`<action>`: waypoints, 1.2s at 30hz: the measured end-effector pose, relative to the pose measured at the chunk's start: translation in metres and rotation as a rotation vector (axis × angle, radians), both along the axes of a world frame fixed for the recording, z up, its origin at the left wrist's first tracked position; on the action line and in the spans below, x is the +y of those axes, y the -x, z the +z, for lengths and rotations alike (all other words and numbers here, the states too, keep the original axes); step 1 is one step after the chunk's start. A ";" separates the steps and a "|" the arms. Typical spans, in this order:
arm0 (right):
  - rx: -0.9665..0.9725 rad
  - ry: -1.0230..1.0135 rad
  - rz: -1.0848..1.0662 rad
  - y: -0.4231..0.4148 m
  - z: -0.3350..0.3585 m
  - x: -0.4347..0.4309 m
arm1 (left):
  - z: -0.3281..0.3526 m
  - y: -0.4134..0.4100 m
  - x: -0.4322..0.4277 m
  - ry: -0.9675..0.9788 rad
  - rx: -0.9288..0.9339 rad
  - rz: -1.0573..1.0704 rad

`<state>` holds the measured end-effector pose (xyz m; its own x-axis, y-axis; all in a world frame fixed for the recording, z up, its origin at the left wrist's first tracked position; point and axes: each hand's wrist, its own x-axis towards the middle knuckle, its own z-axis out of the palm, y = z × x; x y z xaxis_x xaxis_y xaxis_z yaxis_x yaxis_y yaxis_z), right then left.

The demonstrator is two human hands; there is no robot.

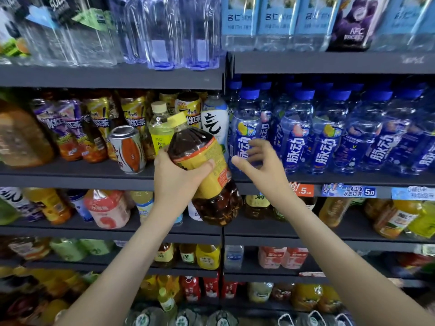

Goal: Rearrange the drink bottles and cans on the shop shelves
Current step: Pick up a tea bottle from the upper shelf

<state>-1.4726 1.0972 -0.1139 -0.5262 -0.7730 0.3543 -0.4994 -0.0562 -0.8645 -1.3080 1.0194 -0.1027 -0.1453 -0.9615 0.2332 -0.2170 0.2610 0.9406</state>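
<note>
Risk sits mostly with the tilted tea bottle: the left hand is wrapped around its middle, thumb across the yellow label, and the heavy lower half hangs out below the grip with nothing under it, so I judge a slack hold could let it slide down onto the bottles of the shelf below. Its yellow cap points up and left toward the crowded middle shelf, where a tilted can stands near the front lip beside a pale lemon drink bottle and a white bottle with a black brush character; pushing the tea in carelessly could knock the can off the edge or topple a neighbour. The right hand is empty, fingers spread and curled, hovering just in front of the blue-capped bottles on the right bay; a stray sweep there might disturb that tidy row. The tea bottle itself is held in the air in front of the divide between the two bays, leaning left at the top. It is clear plastic with dark brown liquid, a ribbed shoulder, a yellow and orange wrap around the waist, and a patterned, faceted base. Label print is too blurred to read.
</note>
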 end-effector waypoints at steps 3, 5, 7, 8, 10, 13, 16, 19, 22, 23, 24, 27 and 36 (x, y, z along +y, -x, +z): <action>0.012 -0.255 0.337 -0.011 0.010 0.013 | 0.006 0.014 0.007 0.063 -0.088 -0.047; 0.010 -0.346 0.345 -0.015 0.011 0.015 | 0.011 0.023 0.013 0.091 -0.133 -0.075; -0.021 -0.318 0.252 -0.017 0.012 0.019 | 0.014 0.032 0.014 0.101 -0.182 -0.093; -0.031 -0.290 0.203 -0.017 0.011 0.022 | 0.015 0.036 0.014 0.104 -0.201 -0.110; -0.075 -0.223 0.137 -0.017 0.008 0.027 | 0.017 0.045 0.015 0.109 -0.225 -0.155; -0.156 -0.136 0.080 -0.014 0.004 0.034 | 0.020 0.059 0.025 0.142 -0.245 -0.201; -0.203 -0.088 -0.015 -0.009 0.000 0.039 | 0.023 0.069 0.035 0.164 -0.269 -0.307; -0.304 -0.048 -0.121 0.003 -0.009 0.045 | 0.027 0.072 0.024 0.158 -0.191 -0.410; -0.379 -0.013 -0.129 0.018 -0.019 0.052 | 0.022 0.074 -0.003 0.306 -0.152 -0.197; -0.391 -0.010 -0.123 0.023 -0.021 0.054 | 0.019 0.075 -0.011 0.339 -0.161 -0.105; -0.393 -0.014 -0.114 0.027 -0.022 0.056 | 0.015 0.078 -0.020 0.350 -0.177 -0.034; -0.404 -0.021 -0.034 0.033 -0.022 0.057 | 0.002 0.089 -0.041 0.292 -0.242 0.051; -0.546 -0.028 0.219 0.034 -0.021 0.035 | -0.005 0.097 -0.053 0.135 -0.135 0.015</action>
<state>-1.5070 1.1322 -0.1349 -0.4542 -0.8892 0.0548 0.0395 -0.0816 -0.9959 -1.4053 0.9660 -0.1073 -0.1694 -0.9253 0.3394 -0.3434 0.3782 0.8596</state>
